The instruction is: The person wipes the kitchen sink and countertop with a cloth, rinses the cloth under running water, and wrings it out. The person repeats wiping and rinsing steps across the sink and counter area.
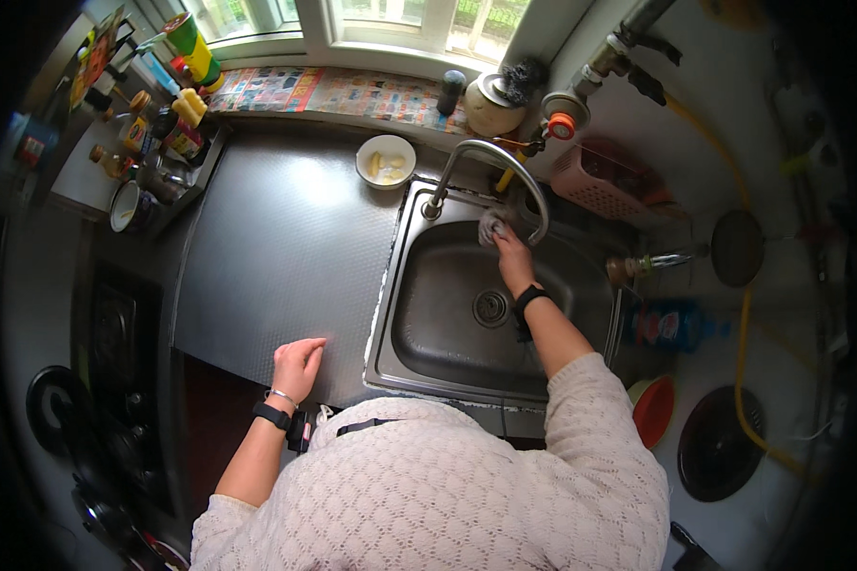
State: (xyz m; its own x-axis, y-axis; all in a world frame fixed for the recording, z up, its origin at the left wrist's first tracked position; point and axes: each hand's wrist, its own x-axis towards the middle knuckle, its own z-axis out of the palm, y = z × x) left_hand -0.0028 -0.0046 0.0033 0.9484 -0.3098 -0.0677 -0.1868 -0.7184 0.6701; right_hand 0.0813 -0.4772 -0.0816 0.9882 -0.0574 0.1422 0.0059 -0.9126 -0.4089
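Blue-labelled bottle (665, 326) lies right of the sink (419, 333); yellow and green bottles (195, 52) stand at the far left by the window. Grey cloth (490, 226), bunched with no clear long axis, sits at the sink's back wall under the tap (505, 157). Right hand (512, 255) fingers closed on the cloth. Left hand (297, 366) rests on the counter (286, 247) edge, fingers loosely curled, holding nothing.
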